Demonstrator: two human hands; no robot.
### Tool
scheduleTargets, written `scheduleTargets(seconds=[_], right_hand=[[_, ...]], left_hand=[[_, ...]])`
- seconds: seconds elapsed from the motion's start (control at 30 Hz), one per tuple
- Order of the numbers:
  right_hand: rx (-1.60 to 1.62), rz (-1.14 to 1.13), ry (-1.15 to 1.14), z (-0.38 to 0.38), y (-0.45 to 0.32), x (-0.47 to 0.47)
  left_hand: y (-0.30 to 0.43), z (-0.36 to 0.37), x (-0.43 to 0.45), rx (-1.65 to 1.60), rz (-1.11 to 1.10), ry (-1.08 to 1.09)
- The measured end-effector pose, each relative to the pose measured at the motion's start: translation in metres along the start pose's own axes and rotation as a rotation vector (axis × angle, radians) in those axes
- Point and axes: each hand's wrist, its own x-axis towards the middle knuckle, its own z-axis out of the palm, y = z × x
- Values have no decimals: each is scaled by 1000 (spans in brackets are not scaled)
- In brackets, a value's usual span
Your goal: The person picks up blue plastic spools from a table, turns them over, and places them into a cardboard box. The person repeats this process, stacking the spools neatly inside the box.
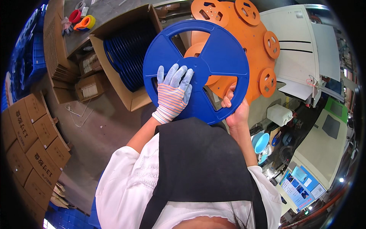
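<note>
A large blue plastic reel [227, 58] with wide cut-outs faces me in front of my apron. Bare fingers of my right hand [237, 110] curl through a lower cut-out and grip the rim on the right. In a striped knit glove, my left hand [174, 91] lies spread on the left part of the reel's face, palm against it. Just left of the reel, an open cardboard box [114, 86] holds a row of several blue reels [125, 54] standing on edge. Behind the held reel is an orange turntable [228, 31] with round slotted plates.
Stacked closed cartons [34, 143] bearing writing stand at the left. Tape rolls [85, 23] and a glove [66, 25] lie on the bench at upper left. A white machine cabinet [291, 65] is on the right, with a white jug [279, 115] and a light-blue basin [260, 142] below it.
</note>
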Motion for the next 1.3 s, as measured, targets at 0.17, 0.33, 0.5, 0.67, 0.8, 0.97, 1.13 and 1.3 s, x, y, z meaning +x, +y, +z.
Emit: scheduleTargets(seconds=[0.17,0.33,0.5,0.67,0.8,0.97,1.13,1.3], right_hand=[[41,6,14,-4,6,1],[24,-5,22,-6,7,1],[40,6,-21,-9,7,4],[30,7,-26,-7,6,5],[15,-1,-11,-4,6,3],[-8,-9,43,2,6,4],[-35,-1,61,4,7,7],[-63,8,69,12,5,8]], left_hand=[[-5,16,0,-236,-20,168],[-9,3,8,-252,-11,127],[-15,0,15,-161,81,136],[-13,0,12,-52,132,77],[-7,8,14,-83,25,115],[-16,7,27,-204,-4,126],[-19,-8,52,-47,64,-60],[-11,-12,70,376,140,-357]])
